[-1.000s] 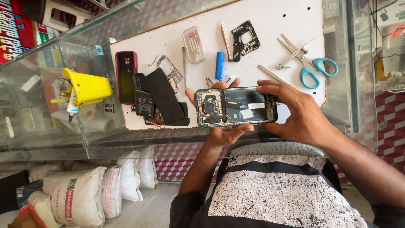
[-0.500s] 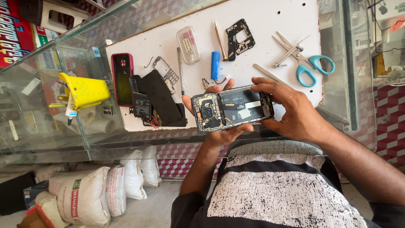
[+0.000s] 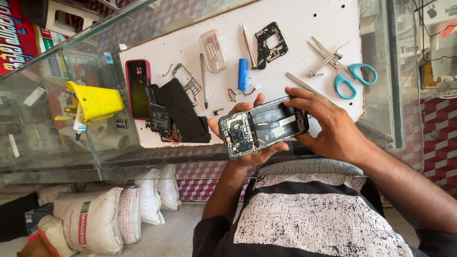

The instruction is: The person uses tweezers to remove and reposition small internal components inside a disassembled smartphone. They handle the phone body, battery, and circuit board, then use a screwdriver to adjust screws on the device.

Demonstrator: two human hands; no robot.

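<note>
Both hands grip opened phone (image 3: 263, 127): left hand (image 3: 247, 143) cradles underneath, right hand (image 3: 333, 128) pinches far end. Risk: slips onto glass surface (image 3: 71, 95); exposed internals, w/ loose parts nearby.

Black short-sleeved shirt, speckled white chest panel, white stripe above, bare forearms

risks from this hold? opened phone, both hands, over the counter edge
1. The opened phone is held above the front edge of the white board; a slip could likely drop it to the floor.
2. The right hand has fingers on the bare internals, so it may smudge or strain parts.
3. Tiny loose parts nearby could get knocked off.
</note>
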